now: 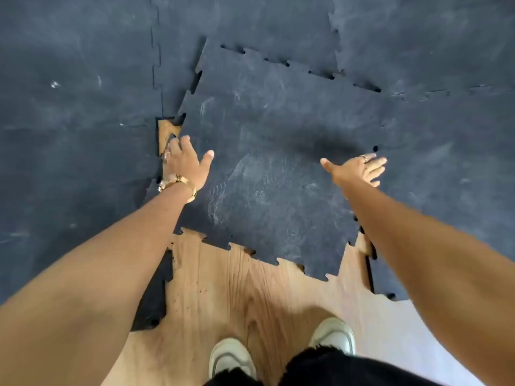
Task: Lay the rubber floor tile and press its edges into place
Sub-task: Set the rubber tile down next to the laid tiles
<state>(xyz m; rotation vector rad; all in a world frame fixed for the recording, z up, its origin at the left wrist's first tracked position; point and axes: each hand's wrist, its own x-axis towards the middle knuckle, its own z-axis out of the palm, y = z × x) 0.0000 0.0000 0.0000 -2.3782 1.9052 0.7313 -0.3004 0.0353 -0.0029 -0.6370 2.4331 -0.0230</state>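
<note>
A loose black rubber floor tile (267, 151) with jigsaw edges lies skewed, turned a little clockwise, its far and left edges overlapping the laid tiles. My left hand (185, 161) grips the tile's left edge, fingers curled over it, thumb on top. My right hand (359, 169) holds the right edge the same way, fingers wrapped at the border, thumb pointing inward. The tile's near edge rests over bare wood floor (237, 291).
Laid black rubber tiles (78, 135) cover the floor to the left, the far side and the right (451, 162). A small gap of wood (166, 129) shows by the left hand. My two white shoes (231, 358) stand on the wood below.
</note>
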